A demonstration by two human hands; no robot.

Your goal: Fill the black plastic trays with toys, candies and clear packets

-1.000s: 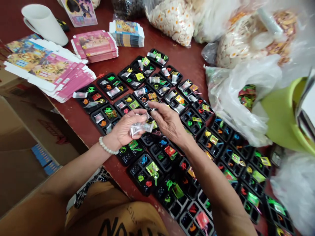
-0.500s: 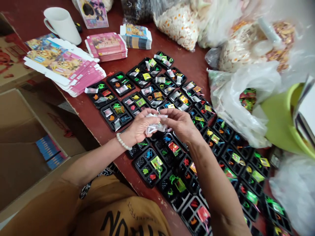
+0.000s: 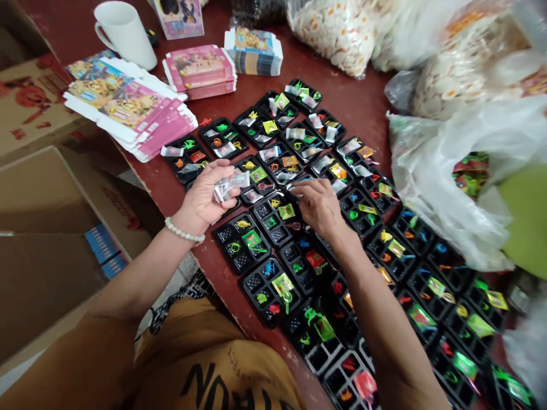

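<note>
My left hand [image 3: 205, 196], with a beaded bracelet on its wrist, is closed around several small clear-and-white packets [image 3: 231, 185]. It hovers over the left edge of the rows of trays. My right hand [image 3: 318, 208] reaches down over a black compartment tray in the middle, fingers bent and pinched together. A pale sliver shows at its fingertips, too small to make out. Near my hands, a black tray [image 3: 231, 263] holds coloured plastic trinkets and a green sachet [image 3: 253, 239]. Trays farther back, such as one black tray [image 3: 223, 138], also hold clear packets.
Flat printed cartons [image 3: 128, 108], pink boxes [image 3: 199, 68], blue boxes [image 3: 253, 51] and a white mug [image 3: 126, 34] stand at the back left. Bulging plastic bags [image 3: 333, 34] line the back; an open white bag [image 3: 444, 188] lies right. Cardboard boxes [image 3: 55, 245] stand left.
My hands have moved apart. The left drew back leftward with the packets, while the right left the bundle and lowered over a tray. The view has shifted slightly.
</note>
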